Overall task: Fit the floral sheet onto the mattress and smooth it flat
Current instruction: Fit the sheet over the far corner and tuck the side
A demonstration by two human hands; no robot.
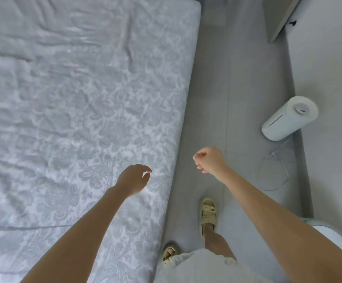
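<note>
The floral sheet (88, 123) lies spread over the mattress (193, 58), covering its top and dropping over the long side next to the floor (237, 94). It is pale white-grey with a grey paisley-and-flower print. Soft creases cross it, heavier toward the far-left part, and one long fold runs near the bottom left. The left hand (132, 179) hangs over the sheet near that edge, fingers loosely curved and gripping nothing. The right hand (210, 159) is out over the floor, fingers curled into an empty fist. Pale sandals (208, 214) stand beside the bed, and a white cylinder (288, 119) stands by the wall.
</note>
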